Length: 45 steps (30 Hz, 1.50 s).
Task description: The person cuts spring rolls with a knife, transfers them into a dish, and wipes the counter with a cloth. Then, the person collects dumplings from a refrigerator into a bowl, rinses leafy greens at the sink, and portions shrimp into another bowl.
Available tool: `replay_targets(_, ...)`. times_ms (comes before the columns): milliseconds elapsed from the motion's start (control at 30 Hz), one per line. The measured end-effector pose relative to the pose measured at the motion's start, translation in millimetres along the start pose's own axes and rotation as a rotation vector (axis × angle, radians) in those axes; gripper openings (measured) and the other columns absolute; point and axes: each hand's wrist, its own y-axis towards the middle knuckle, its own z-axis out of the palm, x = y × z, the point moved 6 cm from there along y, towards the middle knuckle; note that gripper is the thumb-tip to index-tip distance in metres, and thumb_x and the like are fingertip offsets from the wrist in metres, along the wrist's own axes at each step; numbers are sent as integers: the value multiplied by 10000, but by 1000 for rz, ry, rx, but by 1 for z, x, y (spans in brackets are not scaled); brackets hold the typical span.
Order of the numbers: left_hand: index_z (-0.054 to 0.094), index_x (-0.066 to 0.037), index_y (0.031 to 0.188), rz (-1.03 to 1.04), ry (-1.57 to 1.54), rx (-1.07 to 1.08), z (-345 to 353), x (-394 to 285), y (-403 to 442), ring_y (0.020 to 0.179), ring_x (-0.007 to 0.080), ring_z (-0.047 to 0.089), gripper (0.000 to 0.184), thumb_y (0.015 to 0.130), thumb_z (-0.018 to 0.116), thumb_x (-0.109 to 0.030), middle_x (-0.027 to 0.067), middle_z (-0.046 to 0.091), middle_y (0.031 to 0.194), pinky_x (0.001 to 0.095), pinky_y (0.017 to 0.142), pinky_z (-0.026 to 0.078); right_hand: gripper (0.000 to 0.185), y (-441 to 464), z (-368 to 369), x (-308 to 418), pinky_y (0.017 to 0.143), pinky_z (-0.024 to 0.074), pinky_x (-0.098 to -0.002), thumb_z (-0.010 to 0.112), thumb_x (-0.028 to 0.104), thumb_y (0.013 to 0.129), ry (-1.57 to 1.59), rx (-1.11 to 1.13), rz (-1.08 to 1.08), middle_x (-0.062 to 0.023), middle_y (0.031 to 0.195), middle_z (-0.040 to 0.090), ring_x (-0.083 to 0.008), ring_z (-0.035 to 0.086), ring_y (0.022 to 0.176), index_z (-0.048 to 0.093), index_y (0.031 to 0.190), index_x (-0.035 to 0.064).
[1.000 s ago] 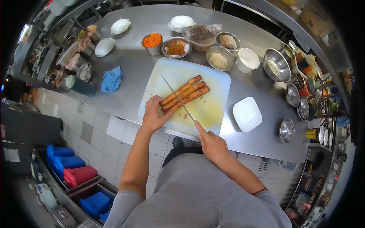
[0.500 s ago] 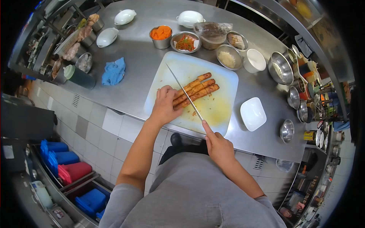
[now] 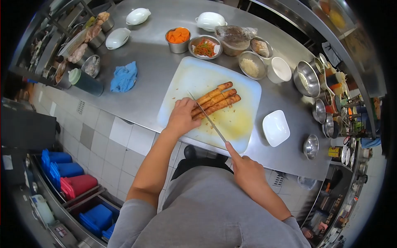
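Three long browned fried rolls (image 3: 219,99) lie side by side, slanting across a white cutting board (image 3: 173,78) with yellow stains. My left hand (image 3: 181,116) is closed over their left ends, fingers curled. In my right hand (image 3: 248,171) is a long kitchen knife (image 3: 216,129), its index finger stretched along the spine. The blade crosses the rolls just right of my left fingers. Small brown crumbs are scattered on the board. Whether the edge is inside the rolls cannot be made out.
A white square bowl (image 3: 276,128) stands right of the board. Behind are sliced carrots (image 3: 178,35), a bowl of shredded vegetables (image 3: 205,46), a steel bowl (image 3: 252,65) and a white cup (image 3: 279,69). A blue cloth (image 3: 124,77) and squeeze bottle (image 3: 85,82) are at left.
The knife has drawn back toward my body and shifted left along the rolls, nearer my left fingers. My right hand has moved down and right. The left hand keeps its hold.
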Motion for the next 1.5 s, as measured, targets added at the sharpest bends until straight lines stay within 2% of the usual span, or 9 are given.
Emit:
replay_targets(400, 621, -47, 1201, -4, -26, -33, 5, 6, 5, 1169, 362, 532, 558, 687, 809, -158, 127, 600, 1212, 429, 1016, 489, 663, 4, -15, -7, 726, 574, -532, 552, 219, 1039, 44, 105, -15, -213, 882, 720, -395, 722, 760, 299, 1642, 328)
replay_targets(467, 622, -46, 1193, 8, 5, -7, 4, 5, 5, 1160, 364, 538, 556, 683, 813, -164, 130, 604, 1201, 429, 1012, 491, 699, 50, 16, -7, 773, 575, -527, 523, 164, 1027, 108, 157, 45, -225, 929, 730, -407, 730, 840, 260, 1654, 329)
replay_targets(533, 623, -45, 1185, 45, 38, 19, 5, -2, 11, 1152, 367, 544, 555, 680, 817, -170, 133, 608, 1191, 430, 1007, 493, 781, 107, 54, -1, 770, 568, -538, 523, 102, 999, 137, -5, -27, -218, 911, 732, -412, 723, 832, 197, 1670, 334)
replay_targets(633, 623, -46, 1158, 35, 67, 1, 4, -1, 13, 1143, 375, 554, 534, 679, 823, -175, 142, 615, 1169, 430, 1002, 494, 833, 122, 27, 16, 790, 565, -535, 520, 51, 960, 160, 23, -51, -224, 965, 736, -412, 724, 857, 199, 1669, 348)
replay_targets(733, 619, -49, 1139, 31, 41, 36, 8, -1, 17, 1139, 385, 561, 518, 678, 827, -163, 151, 617, 1171, 435, 999, 493, 870, 82, 0, 6, 782, 566, -530, 529, 42, 942, 203, 93, -32, -221, 970, 728, -404, 725, 871, 185, 1672, 364)
replay_targets(1133, 616, -40, 1127, 33, -10, -4, 14, -4, 19, 1096, 393, 585, 530, 657, 842, -134, 159, 640, 1136, 451, 975, 500, 897, 111, 40, -7, 736, 570, -497, 510, 18, 929, 285, 75, -61, -200, 917, 718, -373, 720, 813, 157, 1683, 351)
replay_targets(1333, 589, -40, 1258, 7, -17, -10, 9, -3, 7, 1214, 402, 541, 629, 695, 849, -147, 177, 607, 1251, 467, 1032, 474, 799, 123, 32, 0, 743, 571, -492, 559, 131, 990, 230, -24, -112, -178, 944, 723, -358, 720, 820, 201, 1672, 343)
replay_targets(1400, 518, -59, 1422, -92, -33, -28, 7, -3, 2, 1302, 404, 488, 801, 722, 881, -199, 187, 569, 1351, 469, 1071, 451, 749, 102, 24, -19, 757, 573, -489, 565, 176, 1010, 244, -81, -123, -166, 959, 720, -348, 720, 820, 240, 1661, 354)
replay_targets(1500, 433, -76, 1531, -142, -2, -89, 0, -12, 0, 1344, 408, 458, 945, 745, 901, -311, 189, 543, 1411, 500, 1094, 430, 657, 51, 27, -69, 742, 572, -464, 586, 235, 1036, 428, -394, -141, -175, 957, 711, -381, 702, 822, 324, 1635, 295)
